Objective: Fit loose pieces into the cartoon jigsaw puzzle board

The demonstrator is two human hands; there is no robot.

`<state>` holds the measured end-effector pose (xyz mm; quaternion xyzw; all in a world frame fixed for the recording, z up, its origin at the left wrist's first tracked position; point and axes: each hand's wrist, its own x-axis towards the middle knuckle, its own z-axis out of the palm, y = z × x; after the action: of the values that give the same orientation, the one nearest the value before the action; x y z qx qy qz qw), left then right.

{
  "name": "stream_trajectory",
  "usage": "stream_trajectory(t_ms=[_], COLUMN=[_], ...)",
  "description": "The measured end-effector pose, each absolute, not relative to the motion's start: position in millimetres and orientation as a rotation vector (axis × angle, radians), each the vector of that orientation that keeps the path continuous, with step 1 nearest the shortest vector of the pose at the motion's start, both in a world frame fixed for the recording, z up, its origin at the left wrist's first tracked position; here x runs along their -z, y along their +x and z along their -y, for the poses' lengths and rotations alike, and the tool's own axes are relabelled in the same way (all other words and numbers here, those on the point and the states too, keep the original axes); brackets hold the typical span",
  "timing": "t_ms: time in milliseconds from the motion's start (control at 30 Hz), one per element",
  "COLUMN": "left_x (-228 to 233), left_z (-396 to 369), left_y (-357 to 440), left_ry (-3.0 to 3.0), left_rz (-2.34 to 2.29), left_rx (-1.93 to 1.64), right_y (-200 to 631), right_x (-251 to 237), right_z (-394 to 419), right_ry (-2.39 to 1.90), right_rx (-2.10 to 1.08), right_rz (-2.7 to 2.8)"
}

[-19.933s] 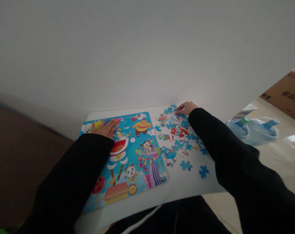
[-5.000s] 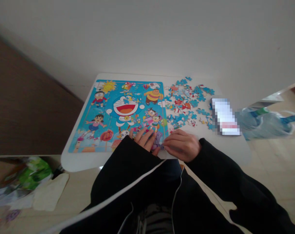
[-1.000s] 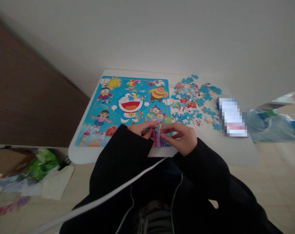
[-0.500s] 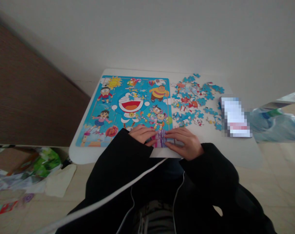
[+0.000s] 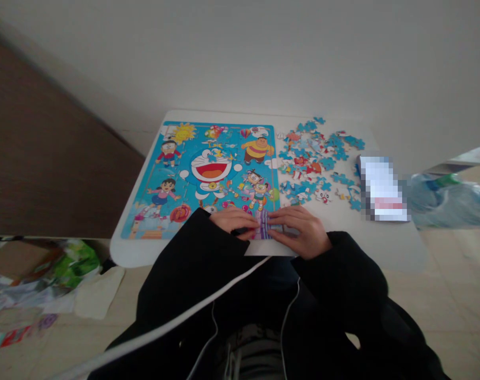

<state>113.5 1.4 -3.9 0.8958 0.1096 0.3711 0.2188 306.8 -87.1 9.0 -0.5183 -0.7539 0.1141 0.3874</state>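
Head view — hands [image 5: 299, 231] pressing puzzle [image 5: 208, 174].

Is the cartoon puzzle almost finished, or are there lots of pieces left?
Most of the puzzle board looks filled with picture. Both hands, left hand and right hand, press flat on the purple pieces at its near right corner. A big scatter of loose pieces waits beside it, so plenty remain.

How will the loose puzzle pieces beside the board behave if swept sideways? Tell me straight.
The loose puzzle pieces look thin and flat, so they would probably slide over the smooth white table rather than roll or tip. They lie scattered and partly overlapping, so a push would likely bunch or spread them. Small and seemingly light, some could slip off the edge.
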Motion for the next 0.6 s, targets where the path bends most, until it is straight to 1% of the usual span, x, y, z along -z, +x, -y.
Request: stream_trajectory(t_ms=[167, 400, 500, 600], left_x=[10, 2, 6, 18], left_z=[0, 20, 35, 49], left_y=[109, 110, 111, 113], left_ry=[2.549, 2.682, 2.779, 2.859], left_rz=[-0.333, -0.506, -0.62, -0.694], left_rx=[-0.975, -0.916, -0.99, -1.126], right_y=[308, 308, 308, 304], right_x=[-9, -11, -13, -16], right_z=[87, 88, 90, 94], right_ry=[-1.326, -1.346, -1.347, -1.346], right_rx=[-0.266, -0.214, -0.129, 0.053], right_rz=[1.939, 2.002, 2.076, 2.154])
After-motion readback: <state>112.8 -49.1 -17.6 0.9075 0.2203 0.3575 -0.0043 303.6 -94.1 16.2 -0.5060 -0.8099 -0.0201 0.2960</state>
